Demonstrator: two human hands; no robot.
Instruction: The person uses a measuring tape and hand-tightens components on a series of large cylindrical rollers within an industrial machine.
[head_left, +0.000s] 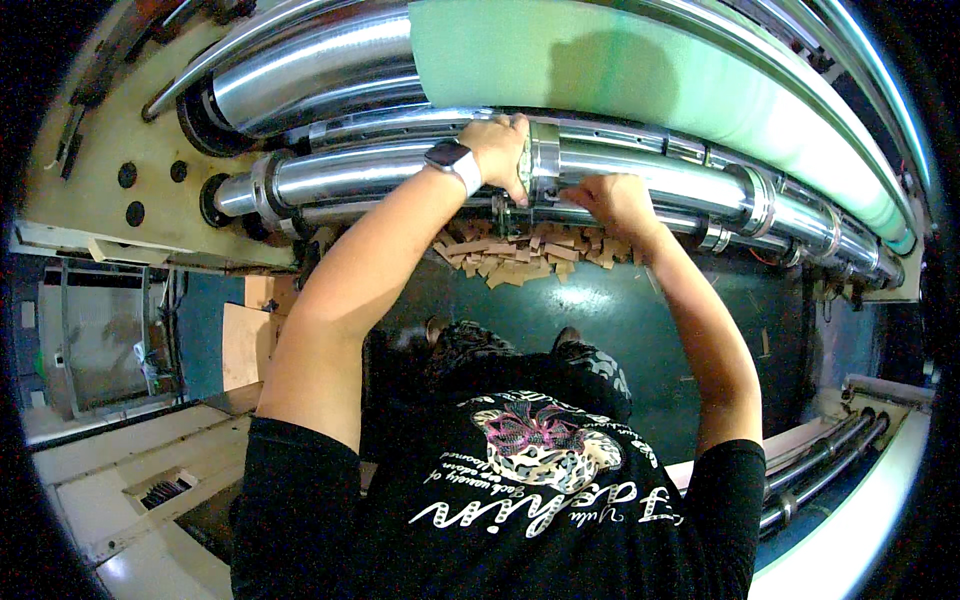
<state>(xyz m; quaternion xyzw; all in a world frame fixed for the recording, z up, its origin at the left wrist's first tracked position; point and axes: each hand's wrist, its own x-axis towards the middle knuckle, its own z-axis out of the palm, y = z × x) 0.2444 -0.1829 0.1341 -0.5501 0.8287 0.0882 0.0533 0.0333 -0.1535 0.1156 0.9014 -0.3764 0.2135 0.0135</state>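
A polished steel shaft (360, 172) runs across in front of me. Around its middle sits a metal collar (546, 155). My left hand (497, 152), with a pale watch on the wrist, grips the collar's left side, thumb below and fingers over the top. Close to the lower right of that collar, my right hand (618, 202) is closed, its fingertips pinched together. Whatever lies between those fingertips is too small or hidden to make out. Further right on the same shaft is another ring-shaped collar (758, 200).
Behind the shaft is a large roller with a green covering (510, 50). At the left stands the machine's cream side plate (90, 190). Cardboard scraps (520, 258) lie in a heap beneath the shaft, on the dark green floor (590, 310). More rollers (820, 455) are at lower right.
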